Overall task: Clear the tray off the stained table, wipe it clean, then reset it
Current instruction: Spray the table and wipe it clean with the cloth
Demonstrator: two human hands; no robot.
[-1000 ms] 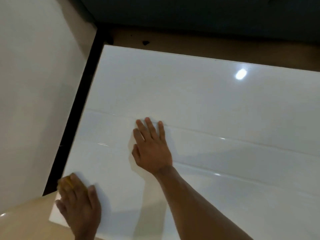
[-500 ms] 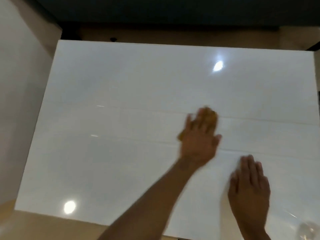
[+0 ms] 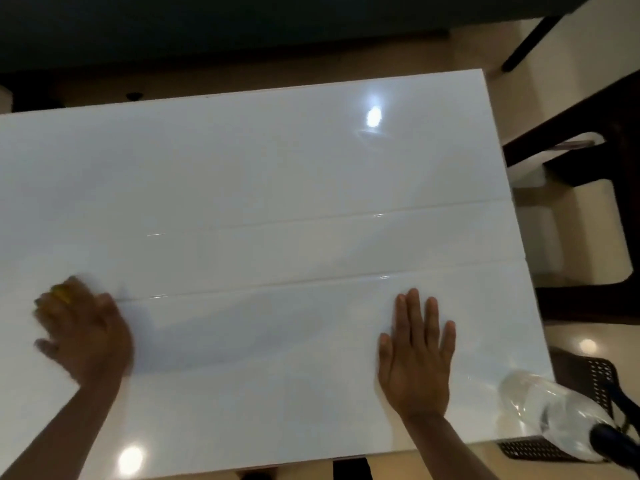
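Observation:
The glossy white table fills the view, with no tray on it. My left hand is at the near left, blurred by motion. It presses palm down on a small yellow cloth, of which only a bit shows past the fingers. My right hand lies flat on the table at the near right, fingers straight and slightly spread, holding nothing.
A clear plastic bottle lies at the table's near right corner, reaching past the edge. A dark chair stands off the right side and a black perforated seat is below it. Ceiling lights glare on the tabletop.
My left hand with the yellow cloth swept from the table's middle to the near left. My right hand stays flat on the table; the view has shifted right.

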